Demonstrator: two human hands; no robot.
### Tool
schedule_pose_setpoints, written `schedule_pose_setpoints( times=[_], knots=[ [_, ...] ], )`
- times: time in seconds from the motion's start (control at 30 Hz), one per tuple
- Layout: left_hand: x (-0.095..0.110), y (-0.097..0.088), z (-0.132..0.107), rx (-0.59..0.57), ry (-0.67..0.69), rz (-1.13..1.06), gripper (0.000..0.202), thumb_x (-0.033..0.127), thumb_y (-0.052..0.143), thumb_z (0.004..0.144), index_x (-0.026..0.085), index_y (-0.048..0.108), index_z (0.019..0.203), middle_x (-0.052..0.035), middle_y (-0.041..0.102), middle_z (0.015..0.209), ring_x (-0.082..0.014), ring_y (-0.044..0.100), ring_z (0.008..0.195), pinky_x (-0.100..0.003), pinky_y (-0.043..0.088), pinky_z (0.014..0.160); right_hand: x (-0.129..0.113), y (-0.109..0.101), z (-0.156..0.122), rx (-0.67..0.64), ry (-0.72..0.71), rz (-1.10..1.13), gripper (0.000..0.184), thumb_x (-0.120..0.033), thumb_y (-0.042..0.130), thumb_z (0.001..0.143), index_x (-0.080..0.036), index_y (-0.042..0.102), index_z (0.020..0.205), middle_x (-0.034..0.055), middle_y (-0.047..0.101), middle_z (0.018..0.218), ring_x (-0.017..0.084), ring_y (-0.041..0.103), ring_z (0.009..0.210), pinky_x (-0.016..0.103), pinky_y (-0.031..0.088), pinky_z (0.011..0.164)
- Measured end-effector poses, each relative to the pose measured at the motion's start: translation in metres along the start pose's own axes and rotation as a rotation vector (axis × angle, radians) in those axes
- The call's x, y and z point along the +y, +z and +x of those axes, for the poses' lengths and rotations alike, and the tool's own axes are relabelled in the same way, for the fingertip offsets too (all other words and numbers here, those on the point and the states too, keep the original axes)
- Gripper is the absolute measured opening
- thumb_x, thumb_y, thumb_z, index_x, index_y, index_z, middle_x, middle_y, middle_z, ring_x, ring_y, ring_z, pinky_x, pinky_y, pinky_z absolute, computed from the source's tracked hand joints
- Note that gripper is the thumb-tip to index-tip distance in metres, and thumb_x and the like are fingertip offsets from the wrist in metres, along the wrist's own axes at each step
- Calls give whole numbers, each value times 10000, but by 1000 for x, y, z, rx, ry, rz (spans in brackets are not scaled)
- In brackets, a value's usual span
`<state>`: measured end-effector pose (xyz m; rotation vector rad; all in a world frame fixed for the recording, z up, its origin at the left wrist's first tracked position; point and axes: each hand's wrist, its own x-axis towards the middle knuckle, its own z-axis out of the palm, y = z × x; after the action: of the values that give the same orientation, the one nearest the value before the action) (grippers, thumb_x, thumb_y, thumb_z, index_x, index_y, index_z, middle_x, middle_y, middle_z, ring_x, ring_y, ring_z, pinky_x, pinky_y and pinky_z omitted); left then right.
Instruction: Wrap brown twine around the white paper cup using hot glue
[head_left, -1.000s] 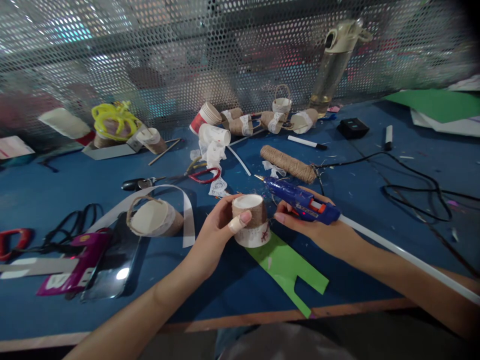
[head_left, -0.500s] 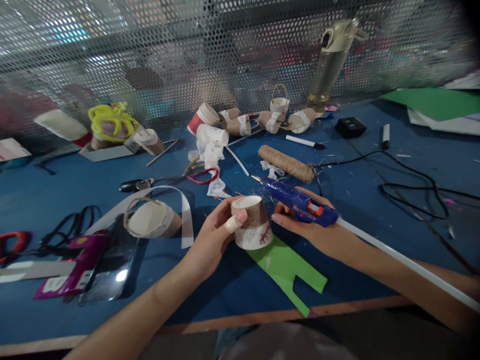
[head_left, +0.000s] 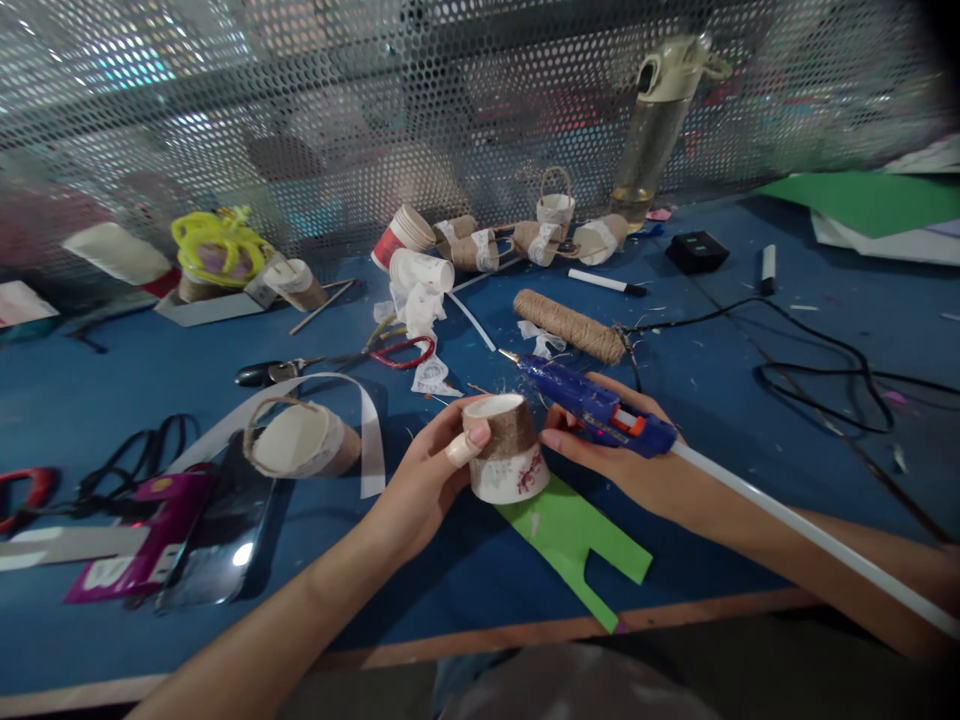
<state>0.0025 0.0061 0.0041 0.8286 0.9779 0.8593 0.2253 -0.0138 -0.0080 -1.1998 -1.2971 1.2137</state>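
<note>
A small paper cup (head_left: 511,474), wrapped round its upper half in brown twine, is gripped at its side by my left hand (head_left: 439,455); the thumb wears a light band. Red print shows on the cup's white lower part. In my right hand (head_left: 607,440) lies a blue glue gun (head_left: 592,400), its nozzle pointing left, above and behind the cup and apart from it. A long white glue stick (head_left: 780,510) runs out of the gun's back over my right forearm. Beneath the cup lies a green paper cutout (head_left: 577,545).
Behind my hands lie a twine roll (head_left: 568,325), lace scraps (head_left: 431,370), red-handled scissors (head_left: 405,352) and several twine-wrapped cups (head_left: 536,242). At left are a handled cup basket (head_left: 304,440), a phone (head_left: 221,540) and a purple glue gun (head_left: 142,540). A bottle (head_left: 652,130) stands by the mesh.
The cup's printed side has turned very slightly into view in my left hand. Otherwise the hands and glue gun hold nearly the same position; the view has shifted a little.
</note>
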Motion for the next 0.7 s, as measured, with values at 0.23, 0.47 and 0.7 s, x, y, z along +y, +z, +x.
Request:
schedule_pose_setpoints(
  times=[0.23,0.47,0.7],
  knots=[
    [0,-1,0,-27,-7,-13,420,463,854,786,240,781,1134,-86,771,1144,-275,703,1047,-316,535,828,-2,-1,-1,5,13,21,259,-348,884,768,-243,671,871,-35,707,824,137,700,748,248,612,683],
    [-2,-4,1,-85,16,-20,456,468,863,772,228,779,1151,-105,780,1165,-296,712,1062,-331,531,831,-4,0,-4,-6,9,45,266,-336,894,759,-247,662,854,-32,720,830,133,686,717,252,607,656],
    [0,0,1,-121,-14,-54,404,455,777,858,224,780,1189,-110,785,1196,-318,712,1108,-386,540,920,2,0,-3,2,-54,-18,260,-384,882,781,-262,685,900,-27,728,818,156,709,720,278,622,651]
  ],
)
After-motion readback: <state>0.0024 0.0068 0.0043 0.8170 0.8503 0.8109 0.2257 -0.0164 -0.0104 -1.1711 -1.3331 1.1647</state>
